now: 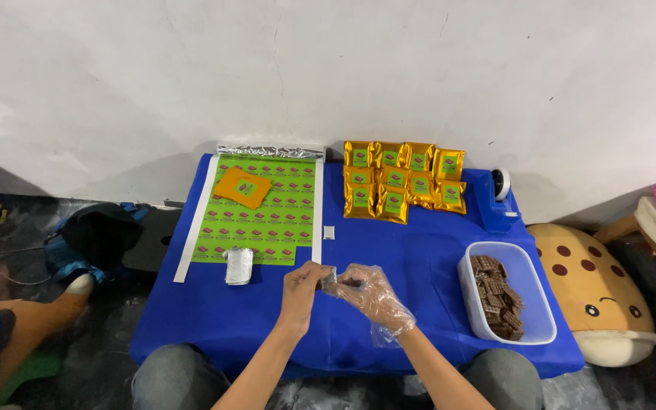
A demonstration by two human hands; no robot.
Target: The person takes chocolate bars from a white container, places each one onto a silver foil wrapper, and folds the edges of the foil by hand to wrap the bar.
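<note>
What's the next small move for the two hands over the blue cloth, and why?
Probably fold the small silver foil piece closed around the dark chocolate piece. The bare left hand and the right hand in a clear plastic glove pinch both together, and one finished foil-wrapped packet lies beside the green sticker sheet.

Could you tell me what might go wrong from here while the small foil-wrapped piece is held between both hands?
The small foil-wrapped piece is pinched between the bare left hand and the gloved right hand above the blue cloth; it could slip and fall. The loose plastic glove may weaken the grip. The open tub of chocolate pieces sits near the table's edge, by the right forearm, and could get knocked.
</note>
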